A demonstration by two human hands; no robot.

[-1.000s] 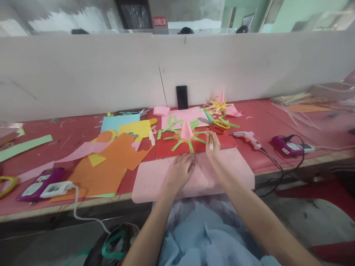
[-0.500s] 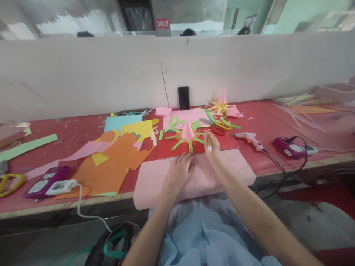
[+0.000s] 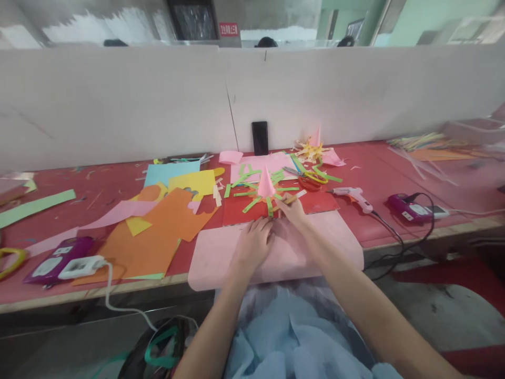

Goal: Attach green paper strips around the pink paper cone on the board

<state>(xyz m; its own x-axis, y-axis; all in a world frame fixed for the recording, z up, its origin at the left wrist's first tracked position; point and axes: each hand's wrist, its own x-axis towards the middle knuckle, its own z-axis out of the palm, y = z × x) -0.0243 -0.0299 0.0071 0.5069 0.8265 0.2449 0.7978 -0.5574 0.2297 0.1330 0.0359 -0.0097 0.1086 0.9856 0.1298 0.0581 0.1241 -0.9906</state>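
Observation:
My left hand [image 3: 254, 243] lies flat with fingers spread on a pink paper sheet [image 3: 335, 242] that hangs over the table's front edge. My right hand [image 3: 290, 210] is closed on a yellow pencil [image 3: 294, 198], which is tilted low with its end pointing right, its tip near the far edge of the pink sheet. Just beyond lies a red sheet [image 3: 240, 210] carrying a pink paper cone [image 3: 265, 183] ringed by green paper strips [image 3: 252, 205].
Orange paper [image 3: 158, 237], yellow paper [image 3: 195, 182] and blue paper [image 3: 165, 172] lie to the left. Scissors [image 3: 310, 180], a glue gun [image 3: 353, 196] with cable and a purple power strip [image 3: 410, 208] sit to the right. A phone [image 3: 259, 138] leans on the white partition. A second purple power strip [image 3: 55, 260] rests front left.
My right hand has moved left and down toward the pink sheet's far edge, and the pencil has tipped from nearly upright to lying low. My left hand stayed flat on the sheet.

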